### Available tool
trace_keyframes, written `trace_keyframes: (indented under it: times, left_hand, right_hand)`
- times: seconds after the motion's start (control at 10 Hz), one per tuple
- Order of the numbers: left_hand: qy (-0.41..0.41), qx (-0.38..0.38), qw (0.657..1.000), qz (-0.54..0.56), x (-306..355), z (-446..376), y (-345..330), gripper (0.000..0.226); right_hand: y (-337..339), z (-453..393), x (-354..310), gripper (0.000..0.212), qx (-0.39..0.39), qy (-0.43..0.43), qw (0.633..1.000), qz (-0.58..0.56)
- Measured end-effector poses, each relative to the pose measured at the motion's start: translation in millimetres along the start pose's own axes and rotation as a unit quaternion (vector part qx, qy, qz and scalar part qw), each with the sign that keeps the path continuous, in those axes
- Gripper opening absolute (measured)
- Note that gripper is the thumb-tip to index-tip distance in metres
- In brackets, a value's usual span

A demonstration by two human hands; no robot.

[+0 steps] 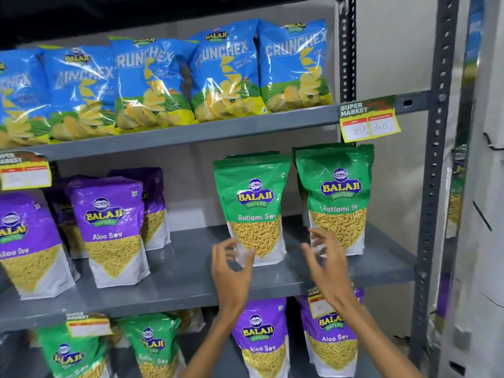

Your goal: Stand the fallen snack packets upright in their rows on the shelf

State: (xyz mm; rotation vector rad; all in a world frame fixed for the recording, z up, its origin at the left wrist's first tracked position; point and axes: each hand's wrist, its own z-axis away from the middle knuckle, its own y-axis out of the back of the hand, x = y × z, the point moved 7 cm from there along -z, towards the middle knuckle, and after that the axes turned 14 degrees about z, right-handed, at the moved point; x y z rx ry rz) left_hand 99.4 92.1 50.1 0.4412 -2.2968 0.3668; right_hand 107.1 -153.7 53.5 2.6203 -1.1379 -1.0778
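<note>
2 hands reach up to the green snack bags on the middle shelf.

The left hand (231, 264) and right hand (326, 259) have spread fingers and hold nothing. 2 green Ratlami Sev packets (252, 203) (336, 197) stand upright near the right end of the middle shelf (185, 279). Purple Aloo Sev packets (111, 227) stand toward its left end.

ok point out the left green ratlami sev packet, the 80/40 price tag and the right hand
left green ratlami sev packet (255, 203), head view, on the logo
80/40 price tag (369, 124), head view, on the tag's middle
right hand (328, 264), head view, on the back of the hand
</note>
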Motion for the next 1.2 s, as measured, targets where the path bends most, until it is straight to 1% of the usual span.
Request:
trace_keyframes:
  times: [0.1, 0.2, 0.3, 0.4, 0.5, 0.6, 0.7, 0.8, 0.9, 1.0, 1.1, 1.2]
  left_hand:
    - [0.031, -0.099, 0.992, 0.077, 18, 21, -52, 0.017]
    - [0.095, -0.197, 0.968, 0.119, 7, 25, -114, 0.039]
    - [0.176, -0.25, 0.948, 0.083, -31, 16, -168, 0.097]
    - [0.251, -0.321, 0.911, 0.061, -58, 14, -203, 0.126]
    - [0.253, -0.347, 0.902, 0.046, -69, 17, -215, 0.098]
    - [0.247, -0.329, 0.91, 0.055, -81, 12, -215, 0.076]
    - [0.248, -0.332, 0.908, 0.056, -78, 12, -214, 0.074]
    - [0.251, -0.35, 0.901, 0.054, -72, 19, -213, 0.072]
    - [0.248, -0.352, 0.901, 0.051, -73, 22, -211, 0.073]
    - [0.248, -0.355, 0.901, 0.04, -67, 24, -208, 0.072]
    - [0.237, -0.346, 0.907, 0.029, -60, 29, -202, 0.084]
    - [0.151, -0.285, 0.946, -0.034, -24, 41, -170, 0.078]
  right_hand:
    - [49, -15, 25, 0.056, 0.146, -0.04, 0.988, 0.012]
    - [54, -43, 66, 0.101, 0.09, -0.074, 0.991, 0.066]
    - [46, -60, 98, 0.13, -0.048, -0.169, 0.984, -0.036]
    - [38, -66, 110, 0.104, -0.175, -0.211, 0.955, -0.116]
    - [31, -66, 121, 0.088, -0.265, -0.184, 0.942, -0.092]
    - [26, -67, 130, 0.087, -0.303, -0.161, 0.936, -0.081]
    - [26, -66, 133, 0.094, -0.306, -0.162, 0.935, -0.078]
    - [26, -62, 136, 0.09, -0.3, -0.151, 0.939, -0.077]
    - [27, -59, 136, 0.086, -0.307, -0.152, 0.937, -0.071]
    - [30, -56, 132, 0.089, -0.301, -0.153, 0.939, -0.066]
    - [35, -48, 130, 0.104, -0.26, -0.163, 0.951, -0.04]
    - [41, -36, 125, 0.115, -0.205, -0.134, 0.969, 0.017]
